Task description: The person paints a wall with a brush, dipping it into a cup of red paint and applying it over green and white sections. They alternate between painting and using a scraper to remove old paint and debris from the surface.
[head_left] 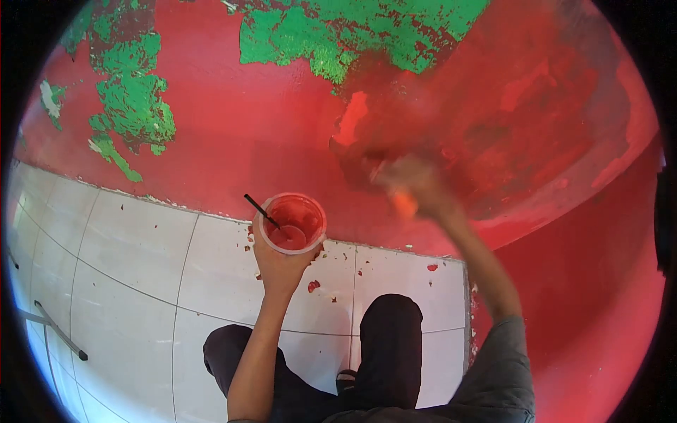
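My left hand is wrapped round a clear plastic cup with red paint in the bottom. A thin black stick leans in the cup and sticks out over its left rim. At the wall, my right hand is smeared by motion. It grips a paintbrush whose orange handle end shows below the fingers; its head is blurred against the wall. Wet-looking red paint covers the wall around the brush, with darker patches near it.
Green paint patches show on the upper wall. White floor tiles meet the wall's base, scattered with red paint flakes. My bent knees are below. A metal leg with a black foot stands at the left. A red side wall rises on the right.
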The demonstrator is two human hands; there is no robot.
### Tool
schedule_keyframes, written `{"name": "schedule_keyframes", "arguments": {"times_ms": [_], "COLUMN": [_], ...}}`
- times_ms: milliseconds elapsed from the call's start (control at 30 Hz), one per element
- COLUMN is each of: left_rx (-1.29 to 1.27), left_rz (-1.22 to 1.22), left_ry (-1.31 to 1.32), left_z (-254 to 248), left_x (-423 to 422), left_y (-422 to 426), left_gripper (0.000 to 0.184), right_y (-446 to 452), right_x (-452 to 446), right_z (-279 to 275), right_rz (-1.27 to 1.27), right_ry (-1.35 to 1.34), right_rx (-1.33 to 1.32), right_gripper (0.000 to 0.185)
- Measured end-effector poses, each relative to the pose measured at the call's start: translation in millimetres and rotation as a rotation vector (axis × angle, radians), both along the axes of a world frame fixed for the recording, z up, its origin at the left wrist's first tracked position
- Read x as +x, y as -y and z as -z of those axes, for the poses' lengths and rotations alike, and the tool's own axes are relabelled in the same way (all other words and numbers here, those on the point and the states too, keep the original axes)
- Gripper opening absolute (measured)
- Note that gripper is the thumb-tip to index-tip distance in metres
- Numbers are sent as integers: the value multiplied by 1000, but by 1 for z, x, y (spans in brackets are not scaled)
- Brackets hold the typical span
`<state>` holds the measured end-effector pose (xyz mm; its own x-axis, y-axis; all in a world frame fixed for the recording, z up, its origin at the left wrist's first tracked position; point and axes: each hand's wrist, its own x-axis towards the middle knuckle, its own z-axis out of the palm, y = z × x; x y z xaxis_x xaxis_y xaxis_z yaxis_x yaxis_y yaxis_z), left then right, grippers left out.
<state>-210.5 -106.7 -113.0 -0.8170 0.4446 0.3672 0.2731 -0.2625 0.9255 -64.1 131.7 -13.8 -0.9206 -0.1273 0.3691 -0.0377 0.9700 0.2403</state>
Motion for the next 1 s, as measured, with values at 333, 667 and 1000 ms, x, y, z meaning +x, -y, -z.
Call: {"name": "schedule_keyframes", "arguments": {"times_ms": [333,667,1000], "left_rx": [-29,-81,2], "left_rz": [5,-77,141], "left_ry": [10,-71,15], "left_z": [3,11,21], "left_x": [-3,-7,18], "left_y": [-1,5,-4], "left_gripper": [89,87,73], "right_y": [-6,70,135], "right_x": [-28,0,-23], "right_z": [-185,36,-4], "right_rz": [58,-91,167], "right_ry": [-627,-478,-328], "right_rx": [611,-456,-1285], "right_gripper": [24,29,25]}}
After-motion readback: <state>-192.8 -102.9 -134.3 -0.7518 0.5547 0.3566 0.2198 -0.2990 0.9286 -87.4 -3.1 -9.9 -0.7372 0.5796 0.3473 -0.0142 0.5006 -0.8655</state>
